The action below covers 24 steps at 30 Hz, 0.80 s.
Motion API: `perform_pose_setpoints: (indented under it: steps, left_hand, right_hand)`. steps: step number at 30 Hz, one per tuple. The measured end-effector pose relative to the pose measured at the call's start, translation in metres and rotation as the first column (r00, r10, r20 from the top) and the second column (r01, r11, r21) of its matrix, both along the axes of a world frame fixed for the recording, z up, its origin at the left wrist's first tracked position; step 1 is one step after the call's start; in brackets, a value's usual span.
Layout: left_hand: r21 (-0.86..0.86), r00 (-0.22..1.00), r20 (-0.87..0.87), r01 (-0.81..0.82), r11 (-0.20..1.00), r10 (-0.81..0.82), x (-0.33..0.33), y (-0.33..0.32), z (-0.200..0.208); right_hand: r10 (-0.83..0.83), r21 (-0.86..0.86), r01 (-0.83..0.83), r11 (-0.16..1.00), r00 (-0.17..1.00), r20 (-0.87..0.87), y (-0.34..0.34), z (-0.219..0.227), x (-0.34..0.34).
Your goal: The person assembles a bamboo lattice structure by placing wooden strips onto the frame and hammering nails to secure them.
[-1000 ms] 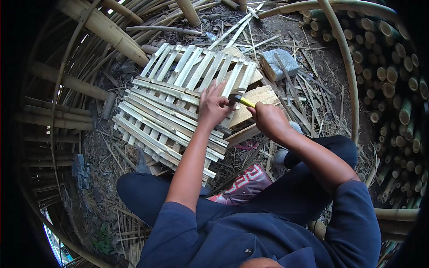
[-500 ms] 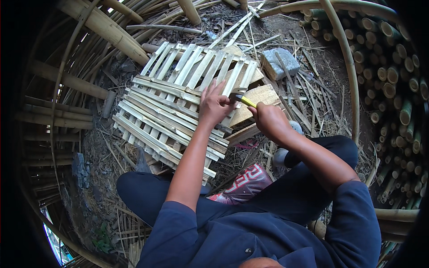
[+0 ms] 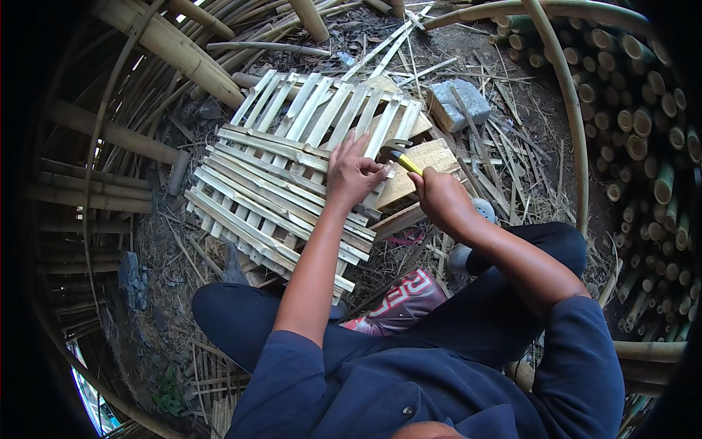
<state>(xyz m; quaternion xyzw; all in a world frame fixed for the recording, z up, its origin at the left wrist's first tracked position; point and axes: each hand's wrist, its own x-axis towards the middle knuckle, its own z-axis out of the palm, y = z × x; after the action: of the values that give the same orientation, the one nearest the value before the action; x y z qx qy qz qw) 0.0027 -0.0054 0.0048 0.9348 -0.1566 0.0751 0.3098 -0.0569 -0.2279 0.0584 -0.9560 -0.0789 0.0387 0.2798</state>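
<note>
Dirt floor [image 3: 150, 340] below, left hand [image 3: 352, 174] stretched across ridged bamboo slats [image 3: 270, 175], grip unclear; right hand [image 3: 442, 199] clamped round a yellow-handled hammer [image 3: 405, 160].

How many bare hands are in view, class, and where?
2: the bare left hand on the pale slatted bamboo panel, the bare right hand gripping the yellow-handled metal hammer.

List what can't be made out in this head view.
- Head view, too small: what, if anything, the left hand pinches.
- Head view, hidden by right hand: lower grip of claw hammer.
- Head view, covered by left hand: parts of bamboo slats.
- Head view, cut by dark edge: right side of bamboo pole stack.
</note>
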Motion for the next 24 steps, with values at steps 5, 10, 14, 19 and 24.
perform_pose_setpoints:
  steps: [5, 10, 14, 19, 24]
  left_hand:
    - [-0.019, 1.000, 0.000, 0.004, 1.000, -0.004, 0.001, 0.000, 0.002]
    - [-0.022, 1.000, -0.005, -0.003, 1.000, 0.002, -0.001, 0.001, 0.001]
    - [-0.008, 1.000, -0.004, 0.002, 1.000, -0.002, 0.001, 0.001, 0.001]
    - [-0.031, 1.000, 0.005, 0.001, 1.000, -0.001, 0.001, 0.001, 0.001]
    - [-0.008, 1.000, -0.005, 0.001, 1.000, -0.001, -0.001, 0.001, 0.003]
  right_hand:
    - [0.016, 0.008, -0.015, 1.000, 1.000, -0.012, 0.002, 0.003, 0.000]
    - [-0.028, 0.039, 0.028, 0.999, 1.000, -0.001, 0.007, 0.009, -0.003]
    - [-0.027, 0.004, 0.027, 1.000, 0.999, -0.044, 0.007, 0.004, -0.002]
    - [-0.020, -0.002, 0.020, 1.000, 0.999, -0.026, 0.006, 0.002, -0.001]
    - [-0.045, 0.057, 0.045, 0.997, 0.999, -0.007, 0.007, 0.007, -0.003]
